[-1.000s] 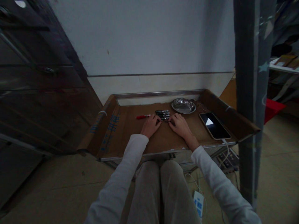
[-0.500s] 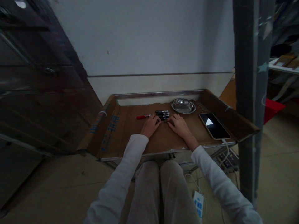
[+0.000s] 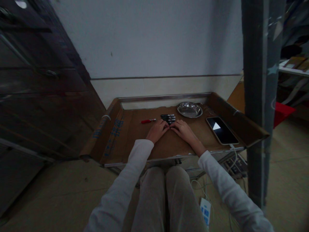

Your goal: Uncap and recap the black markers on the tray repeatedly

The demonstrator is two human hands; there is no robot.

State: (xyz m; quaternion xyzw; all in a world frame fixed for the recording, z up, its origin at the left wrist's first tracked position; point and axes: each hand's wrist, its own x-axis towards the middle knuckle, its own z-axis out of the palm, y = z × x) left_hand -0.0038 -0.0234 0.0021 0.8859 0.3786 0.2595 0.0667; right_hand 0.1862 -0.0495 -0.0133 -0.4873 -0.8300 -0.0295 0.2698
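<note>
Down on the brown cardboard-lined tray (image 3: 135, 141), both hands lie flat, palms down, with the fingertips drawn close together just in front of a small row of black markers (image 3: 168, 118). Neither the left hand (image 3: 157, 131) nor the right hand (image 3: 182, 129) is closed around anything; the fingers are stretched out loosely, and the tips appear to touch or nearly touch the nearest marker, though the dim light makes the exact contact hard to tell. Those markers lie side by side, parallel to the tray's front edge, with pale bands on their barrels whose printing is too small to read. A single red marker (image 3: 148, 121) lies apart from them to the left, beyond the left hand. Behind and to the right of the black row sits a shallow metal dish (image 3: 189, 109). Further right, a phone (image 3: 221, 130) lies face up near the tray's raised side, its dark screen showing a pale triangular patch. On the folded cardboard flap (image 3: 113, 137) at the left, blue printed characters run along the length, but they are blurred and cannot be read. White sleeves cover both forearms, and grey-trousered knees sit under the tray's front edge. On the floor by the right leg rests a white power strip (image 3: 205, 212) with blue markings.
</note>
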